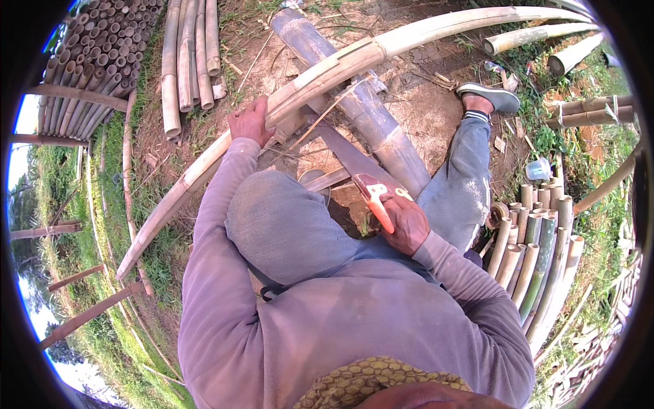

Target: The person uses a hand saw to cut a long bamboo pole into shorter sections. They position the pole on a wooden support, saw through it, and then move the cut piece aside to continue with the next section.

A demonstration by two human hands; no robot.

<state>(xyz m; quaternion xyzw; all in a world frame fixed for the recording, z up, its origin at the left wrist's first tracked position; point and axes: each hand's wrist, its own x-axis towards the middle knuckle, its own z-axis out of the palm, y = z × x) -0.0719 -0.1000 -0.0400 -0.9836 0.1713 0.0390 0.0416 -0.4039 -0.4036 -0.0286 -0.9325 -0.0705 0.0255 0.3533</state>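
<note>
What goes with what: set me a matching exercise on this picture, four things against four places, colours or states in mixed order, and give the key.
Column one
1. Left hand
2. Right hand
3. Saw handle
4. Plastic cup

Column two
A. Near the bundled bamboo pieces at the picture's right
B. On the long bamboo pole
C. Orange
D. Gripping the saw

Right pairs: 1-B, 2-D, 3-C, 4-A
</note>
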